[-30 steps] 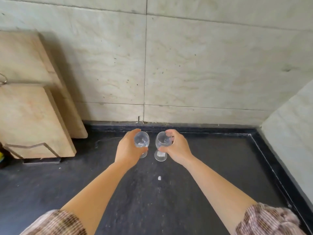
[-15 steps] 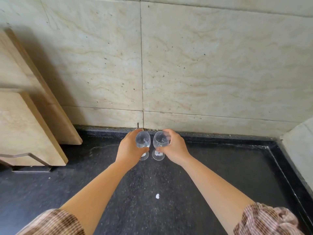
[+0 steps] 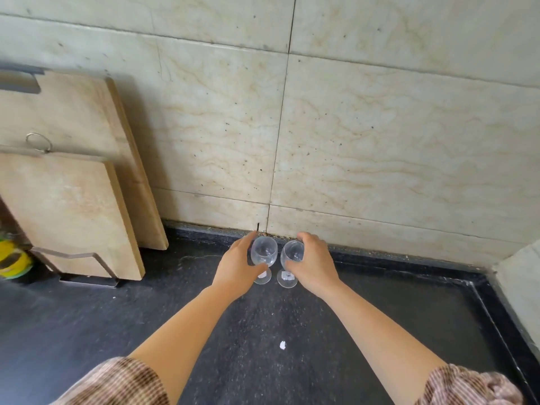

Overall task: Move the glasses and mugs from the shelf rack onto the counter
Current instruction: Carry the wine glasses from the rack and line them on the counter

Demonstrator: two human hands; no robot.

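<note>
Two clear stemmed glasses stand upright side by side on the black counter [image 3: 175, 331], close to the back wall. My left hand [image 3: 235, 270] is wrapped around the bowl of the left glass [image 3: 264, 254]. My right hand [image 3: 314, 266] grips the bowl of the right glass [image 3: 293, 252]. Both round feet rest on the counter, each showing a small white sticker. The shelf rack is out of view.
Two wooden cutting boards [image 3: 67, 206] lean against the tiled wall at the left in a metal holder [image 3: 87, 280]. A yellow-green object [image 3: 13, 260] sits at the far left edge. A white crumb [image 3: 282, 345] lies on the counter. A raised black rim [image 3: 493, 320] borders the counter at right.
Both hands carried the glasses farther back toward the wall and lowered them until their feet met the counter. The camera view shifted, showing more of the cutting boards.
</note>
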